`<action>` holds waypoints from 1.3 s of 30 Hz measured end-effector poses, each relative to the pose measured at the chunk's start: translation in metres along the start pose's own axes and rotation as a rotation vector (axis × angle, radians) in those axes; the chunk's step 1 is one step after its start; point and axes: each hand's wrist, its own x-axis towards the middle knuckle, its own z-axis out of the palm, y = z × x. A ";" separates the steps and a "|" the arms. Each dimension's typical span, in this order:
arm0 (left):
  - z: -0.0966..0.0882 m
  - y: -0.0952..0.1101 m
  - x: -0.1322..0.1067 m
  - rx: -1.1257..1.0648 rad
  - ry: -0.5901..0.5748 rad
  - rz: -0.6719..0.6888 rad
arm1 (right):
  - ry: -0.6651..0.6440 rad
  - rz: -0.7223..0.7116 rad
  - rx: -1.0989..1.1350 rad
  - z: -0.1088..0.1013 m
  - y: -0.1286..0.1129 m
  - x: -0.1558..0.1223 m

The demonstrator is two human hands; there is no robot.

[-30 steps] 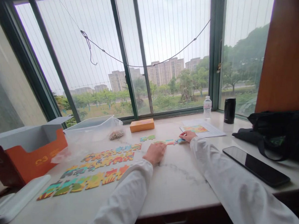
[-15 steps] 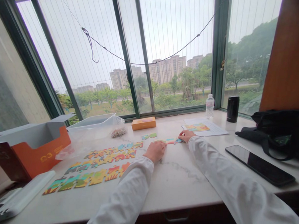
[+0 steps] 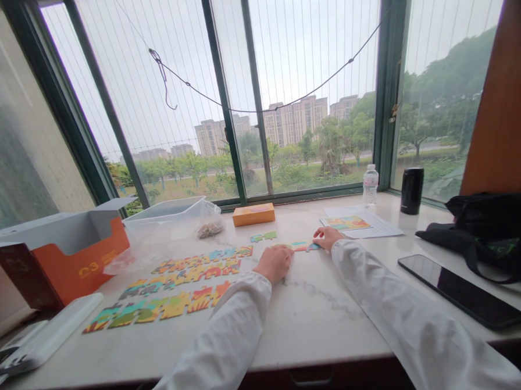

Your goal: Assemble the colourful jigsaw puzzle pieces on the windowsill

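Grip of the right hand (image 3: 328, 238) is narrow on the blue puzzle piece (image 3: 314, 247), right of centre, where gentle, flat pressure seems best.

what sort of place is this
Probably a home or office room, though which is unclear: a pale tabletop holding puzzle pieces and a phone sits before a wide window that looks out on trees and tall buildings.

On the front of the orange cardboard box (image 3: 66, 269), a yellow "3" can be read after a rounded character that cannot be made out; the label of the water bottle (image 3: 371, 188) cannot be read.
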 end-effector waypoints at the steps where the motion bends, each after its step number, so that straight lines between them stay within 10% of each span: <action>1: 0.000 0.000 0.000 0.003 0.003 -0.007 | 0.014 -0.007 0.008 -0.003 0.002 0.001; 25: -0.014 -0.048 -0.004 0.127 0.035 -0.425 | -0.150 -0.063 0.115 -0.007 0.037 0.008; 39: 0.007 -0.069 0.003 0.034 0.024 -0.363 | -0.184 -0.114 0.132 0.005 0.040 0.011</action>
